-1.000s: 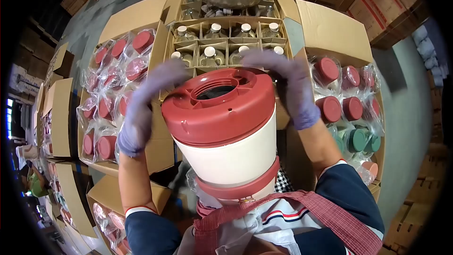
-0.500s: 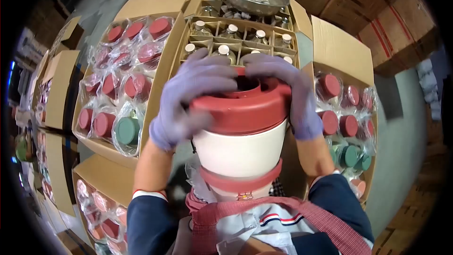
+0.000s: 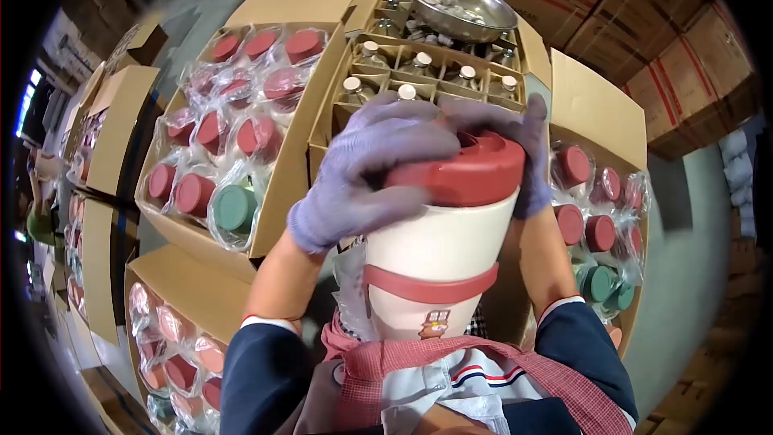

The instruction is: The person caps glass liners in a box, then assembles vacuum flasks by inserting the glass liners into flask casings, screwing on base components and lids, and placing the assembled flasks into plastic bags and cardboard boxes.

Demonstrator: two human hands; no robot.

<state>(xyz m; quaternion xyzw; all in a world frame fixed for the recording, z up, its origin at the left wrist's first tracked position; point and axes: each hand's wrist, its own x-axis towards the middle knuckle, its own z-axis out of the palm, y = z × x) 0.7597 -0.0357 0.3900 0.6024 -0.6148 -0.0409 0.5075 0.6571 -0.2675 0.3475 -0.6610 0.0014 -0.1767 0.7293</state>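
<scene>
A large white container [image 3: 439,242] with a red top [image 3: 463,177] and a red band leans against my body, tilted a little. My left hand [image 3: 374,169], in a purple glove, lies curved round the left side of the red top. On the far right side of that top is my right hand [image 3: 523,141], gloved too, with its fingers bent over the rim. The opening in the top is mostly hidden by my fingers. Beyond it stands a divided carton [image 3: 322,125] of clear bottles with white caps [image 3: 423,59].
A steel bowl [image 3: 463,8] of small white caps rests on the far carton. Open cartons of bagged jars with red and green lids stand at left [image 3: 270,193] and right [image 3: 636,229]. Stacked boxes [image 3: 684,84] fill the back right. Another person [image 3: 40,221] is at far left.
Both hands have come down from above the container onto its red top. The container now appears further right and more upright, and the view has shifted.
</scene>
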